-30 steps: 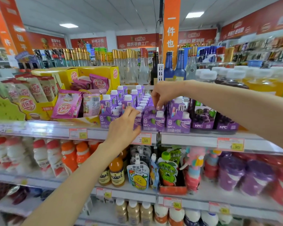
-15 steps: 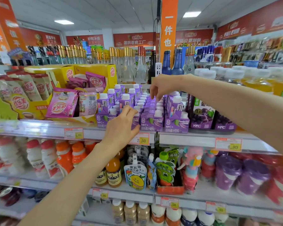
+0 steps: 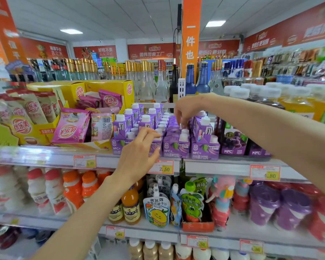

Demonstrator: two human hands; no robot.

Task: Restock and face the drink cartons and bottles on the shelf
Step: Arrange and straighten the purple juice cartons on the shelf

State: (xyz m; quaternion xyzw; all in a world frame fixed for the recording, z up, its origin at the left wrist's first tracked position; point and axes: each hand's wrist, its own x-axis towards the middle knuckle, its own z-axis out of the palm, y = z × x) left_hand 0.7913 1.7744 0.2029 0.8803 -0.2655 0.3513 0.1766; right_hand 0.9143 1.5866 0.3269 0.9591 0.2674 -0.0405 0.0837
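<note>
Facing purple cartons (image 3: pixel 176 147) on shelf (image 3: pixel 214 167) at 12 o'clock, gripping front carton (image 3: pixel 156 144) with left hand (image 3: pixel 139 154), pinching rear carton (image 3: pixel 184 131) with right hand (image 3: pixel 186 111), likely needing next a steady pull forward, labels out.

Bright ceiling lights (image 3: pixel 71 31) are flooding my view evenly, leaving only soft shadows. The shelf rail (image 3: pixel 17 155) is glaring white at my left. Edges are bending and smearing; the lower-right cups (image 3: pixel 293 209) are blurring.

Small cartons (image 3: pixel 176 148) on shelf (image 3: pixel 214 167); sachet packs (image 3: pixel 71 126) left, taller cartons (image 3: pixel 234 141) right, glass bottles (image 3: pixel 146 85) behind; pouches (image 3: pixel 157 211) below.
</note>
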